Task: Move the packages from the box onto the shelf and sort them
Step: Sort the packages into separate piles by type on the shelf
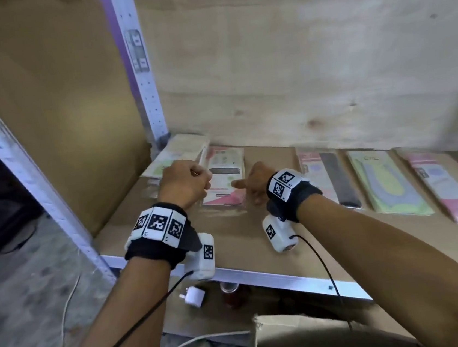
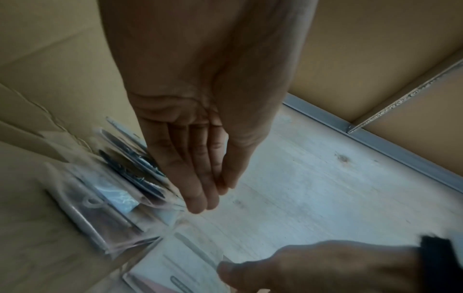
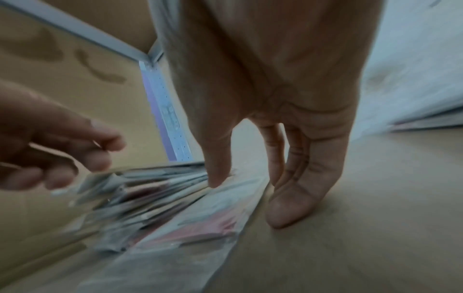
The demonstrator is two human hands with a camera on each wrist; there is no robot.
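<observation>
A pink-and-white package (image 1: 225, 173) in clear wrap lies flat on the shelf board (image 1: 244, 243) between my hands. My left hand (image 1: 187, 179) hangs at its left edge, fingers (image 2: 200, 178) straight and pointing down, beside a leaning stack of clear-wrapped packages (image 2: 120, 178) in the shelf's left corner. I see nothing held in it. My right hand (image 1: 249, 184) is at the package's right edge. Its fingers (image 3: 288, 208) are straight, with the tips on the board and the thumb on the package wrap (image 3: 200, 224).
Three more flat packages (image 1: 328, 176), (image 1: 385, 181), (image 1: 448, 182) lie in a row to the right. A cardboard panel (image 1: 57, 107) and a metal post (image 1: 139, 69) close off the left side. The cardboard box (image 1: 311, 332) sits below the shelf edge, near a white plug (image 1: 194, 295).
</observation>
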